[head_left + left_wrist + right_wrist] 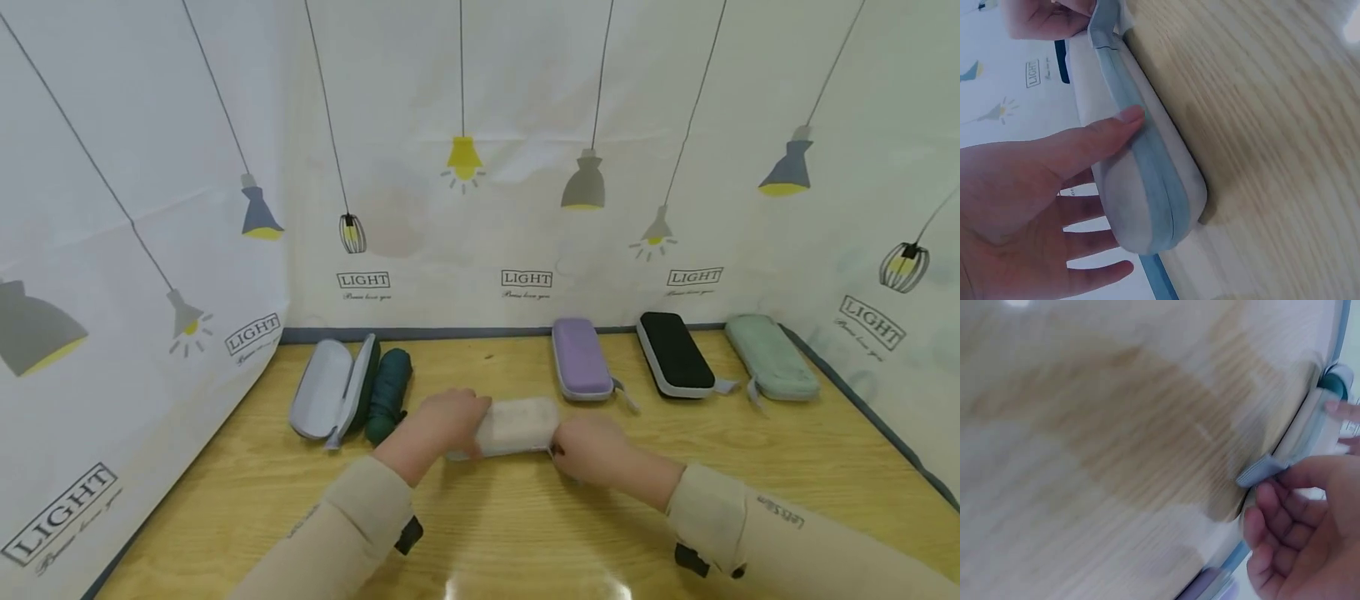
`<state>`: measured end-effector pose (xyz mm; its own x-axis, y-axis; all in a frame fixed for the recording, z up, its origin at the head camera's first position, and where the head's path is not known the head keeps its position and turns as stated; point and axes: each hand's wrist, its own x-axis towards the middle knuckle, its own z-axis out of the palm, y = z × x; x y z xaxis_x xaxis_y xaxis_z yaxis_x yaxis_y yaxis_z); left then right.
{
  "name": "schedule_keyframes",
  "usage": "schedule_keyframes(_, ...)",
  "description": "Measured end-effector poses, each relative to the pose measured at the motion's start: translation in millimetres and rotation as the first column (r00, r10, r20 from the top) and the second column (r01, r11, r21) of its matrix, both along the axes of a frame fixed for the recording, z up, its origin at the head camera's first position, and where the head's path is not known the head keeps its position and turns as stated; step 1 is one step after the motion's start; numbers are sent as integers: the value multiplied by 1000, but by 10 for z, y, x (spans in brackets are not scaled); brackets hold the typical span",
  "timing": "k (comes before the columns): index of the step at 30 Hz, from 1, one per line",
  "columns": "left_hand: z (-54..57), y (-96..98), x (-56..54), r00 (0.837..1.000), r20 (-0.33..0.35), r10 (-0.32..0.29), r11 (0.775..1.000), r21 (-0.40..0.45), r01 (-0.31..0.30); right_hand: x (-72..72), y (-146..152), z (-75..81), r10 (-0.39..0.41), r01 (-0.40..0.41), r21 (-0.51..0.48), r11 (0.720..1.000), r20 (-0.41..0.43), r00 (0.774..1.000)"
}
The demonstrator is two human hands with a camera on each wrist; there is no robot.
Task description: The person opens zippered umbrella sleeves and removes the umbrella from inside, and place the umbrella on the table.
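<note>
A cream zip case (519, 425) with a pale blue-grey zipper band (1154, 169) lies closed on the wooden table, in front of me. My left hand (450, 421) holds its left part, thumb on the zipper band and fingers across the far side. At the right end, my right hand (596, 450) pinches the grey pull tab (1261, 470) between thumb and index finger. Left of the left hand lies a dark green folded umbrella (389, 392). Beside that stands an open case (322, 390) with a light grey inside and a dark green outer shell.
Along the back right lie a purple case (582, 358), a black case (675, 354) and a mint green case (772, 357), each with a pull tab. A white sheet printed with lamps (525, 233) stands as a wall behind and at both sides.
</note>
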<state>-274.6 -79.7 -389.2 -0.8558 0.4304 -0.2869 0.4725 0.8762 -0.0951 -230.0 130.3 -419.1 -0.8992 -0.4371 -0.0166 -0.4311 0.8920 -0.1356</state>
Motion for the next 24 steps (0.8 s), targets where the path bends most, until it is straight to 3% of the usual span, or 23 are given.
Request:
schedule_keyframes(7, -60, 128, -14, 999, -39, 7, 999, -35, -8, 152, -132, 11, -75, 75, 23, 997, -23, 997)
schedule_keyframes(14, -45, 194, -41, 999, -50, -17, 992, -129, 11, 173, -121, -29, -38, 43, 49, 998, -110, 993)
schedule_keyframes(24, -14, 162, -40, 996, -41, -75, 993, -99, 70, 216, 54, -79, -17, 23, 43, 999, -130, 991)
